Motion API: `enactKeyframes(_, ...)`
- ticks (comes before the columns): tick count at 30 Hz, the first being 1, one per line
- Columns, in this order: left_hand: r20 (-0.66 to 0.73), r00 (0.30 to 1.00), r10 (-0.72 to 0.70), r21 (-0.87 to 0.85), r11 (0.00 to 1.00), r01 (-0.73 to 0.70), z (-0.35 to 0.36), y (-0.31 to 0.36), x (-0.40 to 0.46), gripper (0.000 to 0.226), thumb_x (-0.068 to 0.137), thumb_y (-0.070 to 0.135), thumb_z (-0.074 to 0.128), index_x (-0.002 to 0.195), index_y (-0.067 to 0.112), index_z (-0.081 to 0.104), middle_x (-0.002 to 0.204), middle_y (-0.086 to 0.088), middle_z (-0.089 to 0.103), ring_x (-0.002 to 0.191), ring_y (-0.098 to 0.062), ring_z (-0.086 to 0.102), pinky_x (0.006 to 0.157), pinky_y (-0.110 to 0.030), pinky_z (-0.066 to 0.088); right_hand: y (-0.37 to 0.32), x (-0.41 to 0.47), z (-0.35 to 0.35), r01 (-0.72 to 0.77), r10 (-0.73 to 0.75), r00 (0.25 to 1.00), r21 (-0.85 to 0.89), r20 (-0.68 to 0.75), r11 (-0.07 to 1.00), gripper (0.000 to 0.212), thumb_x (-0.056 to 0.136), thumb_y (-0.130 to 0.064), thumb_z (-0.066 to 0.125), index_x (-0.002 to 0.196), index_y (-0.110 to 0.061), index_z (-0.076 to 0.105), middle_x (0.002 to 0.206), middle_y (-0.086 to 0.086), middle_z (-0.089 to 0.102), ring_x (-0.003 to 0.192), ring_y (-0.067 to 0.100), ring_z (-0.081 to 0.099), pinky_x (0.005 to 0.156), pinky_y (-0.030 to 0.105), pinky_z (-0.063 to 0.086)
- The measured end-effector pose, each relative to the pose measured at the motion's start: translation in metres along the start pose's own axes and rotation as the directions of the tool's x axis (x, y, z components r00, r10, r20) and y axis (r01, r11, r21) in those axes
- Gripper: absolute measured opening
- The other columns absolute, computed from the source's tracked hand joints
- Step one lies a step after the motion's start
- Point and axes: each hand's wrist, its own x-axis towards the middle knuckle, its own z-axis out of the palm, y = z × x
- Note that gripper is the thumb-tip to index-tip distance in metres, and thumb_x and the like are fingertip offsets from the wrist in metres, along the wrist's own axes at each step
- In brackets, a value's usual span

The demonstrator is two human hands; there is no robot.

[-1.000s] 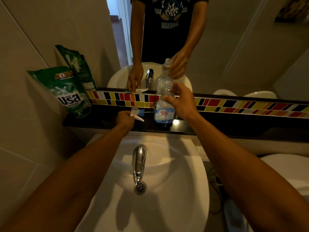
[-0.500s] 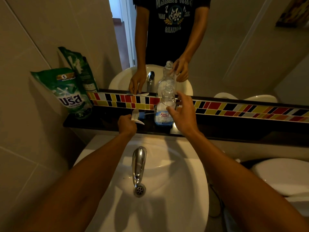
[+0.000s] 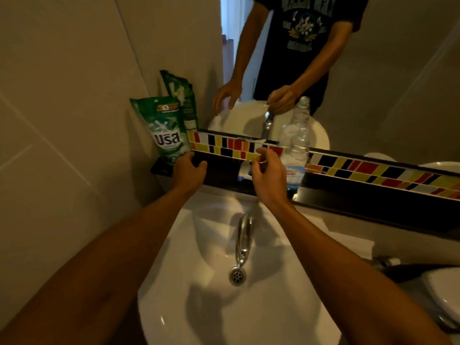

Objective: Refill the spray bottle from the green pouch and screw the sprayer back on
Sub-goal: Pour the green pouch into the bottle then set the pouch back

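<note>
The green pouch (image 3: 167,134) leans upright in the left corner of the dark shelf (image 3: 353,195). My left hand (image 3: 189,171) is at its lower right corner, fingers spread and touching or almost touching its base. The clear spray bottle (image 3: 295,155) stands on the shelf with its neck uncapped, just right of my right hand (image 3: 268,176). That hand hovers with loosely curled fingers and holds nothing. The white sprayer (image 3: 245,171) lies on the shelf between my hands, partly hidden behind the right one.
A white sink (image 3: 249,319) with a chrome tap (image 3: 243,236) sits directly below the shelf. A mirror (image 3: 398,83) above a strip of coloured tiles (image 3: 373,170) backs the shelf. A tiled wall closes the left side. A white toilet rim (image 3: 445,292) shows at the right.
My left hand has let go of the sprayer, which now lies on the shelf, and moved left to the pouch. My right hand has released the bottle and drifted left.
</note>
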Motion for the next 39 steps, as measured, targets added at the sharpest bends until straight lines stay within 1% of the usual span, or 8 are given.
enactKeyframes(6,-0.092,0.996,-0.02,-0.066,0.998,0.014,-0.07,-0.007,0.013,0.051,0.088,0.023,0.07,0.136,0.015,0.056,0.123,-0.002,0.065,0.108,-0.022,0.063,0.087,-0.033,0.053,-0.034,0.025,0.059,0.02,-0.024,0.984,0.029,0.177,0.999,0.034,0.103,-0.016,0.059,0.137,-0.017,0.059,0.121,-0.002,0.066,0.101,0.014,0.065,0.095,0.042,0.059)
enactKeyframes(10,-0.114,0.993,-0.008,-0.084,0.996,-0.001,-0.098,-0.011,0.029,0.053,0.091,0.016,0.067,0.141,0.013,0.049,0.135,-0.008,0.061,0.122,-0.028,0.059,0.082,-0.026,0.046,-0.06,0.04,0.092,0.001,-0.017,0.948,0.051,0.318,0.999,0.039,0.106,-0.014,0.055,0.145,-0.017,0.054,0.124,-0.001,0.066,0.112,0.019,0.066,0.095,0.04,0.058)
enactKeyframes(17,-0.043,0.996,-0.075,-0.094,0.993,0.071,-0.122,-0.02,0.071,0.067,0.1,0.023,0.053,0.158,0.017,0.02,0.16,-0.01,0.034,0.143,-0.03,0.039,0.113,-0.04,0.038,-0.077,0.076,0.145,-0.088,0.032,0.889,0.1,0.457,0.991,0.041,0.108,-0.009,0.048,0.149,-0.008,0.049,0.143,0.012,0.061,0.126,0.024,0.061,0.101,0.033,0.054)
enactKeyframes(22,-0.02,0.994,-0.108,-0.065,0.992,0.107,-0.122,-0.032,0.097,0.057,0.099,0.038,0.048,0.153,0.027,0.032,0.147,0.0,0.053,0.129,-0.025,0.054,0.095,-0.035,0.044,-0.073,0.101,0.179,-0.18,0.1,0.861,0.115,0.498,0.977,0.046,0.109,-0.007,0.045,0.155,-0.009,0.043,0.145,0.014,0.059,0.131,0.028,0.058,0.111,0.044,0.05)
enactKeyframes(25,-0.032,0.991,-0.129,-0.032,0.991,0.128,-0.116,-0.038,0.107,0.046,0.101,0.029,0.044,0.147,0.03,0.042,0.139,-0.001,0.059,0.121,-0.029,0.058,0.085,-0.031,0.039,-0.072,0.108,0.195,-0.198,0.114,0.867,0.124,0.486,0.972,0.043,0.109,-0.006,0.045,0.151,-0.006,0.048,0.143,0.013,0.061,0.127,0.023,0.059,0.106,0.037,0.051)
enactKeyframes(28,-0.076,0.989,-0.131,-0.018,0.991,0.13,-0.111,-0.042,0.115,0.039,0.101,0.027,0.041,0.138,0.029,0.052,0.129,-0.006,0.064,0.109,-0.03,0.061,0.079,-0.032,0.04,-0.067,0.109,0.209,-0.212,0.137,0.898,0.138,0.418,0.967,0.026,0.108,-0.006,0.048,0.128,0.0,0.063,0.124,0.016,0.07,0.109,0.022,0.064,0.097,0.04,0.057)
enactKeyframes(33,-0.171,0.976,-0.133,-0.07,0.99,0.122,-0.103,-0.048,0.117,0.031,0.103,0.022,0.041,0.129,0.021,0.058,0.117,-0.005,0.065,0.096,-0.022,0.056,0.077,-0.029,0.04,-0.057,0.107,0.219,-0.214,0.155,0.941,0.176,0.302,0.961,0.013,0.105,-0.006,0.053,0.105,0.001,0.064,0.101,0.014,0.069,0.089,0.016,0.063,0.072,0.021,0.051)
enactKeyframes(39,-0.159,0.972,-0.173,-0.358,0.928,0.106,-0.096,-0.048,0.108,0.015,0.1,0.005,0.045,0.106,0.01,0.058,0.099,-0.005,0.064,0.102,-0.033,0.065,0.082,-0.037,0.054,-0.051,0.093,0.213,-0.233,0.165,0.953,0.269,0.253,0.934,0.011,0.106,-0.008,0.052,0.1,-0.009,0.062,0.097,0.006,0.069,0.091,0.018,0.066,0.081,0.031,0.056)
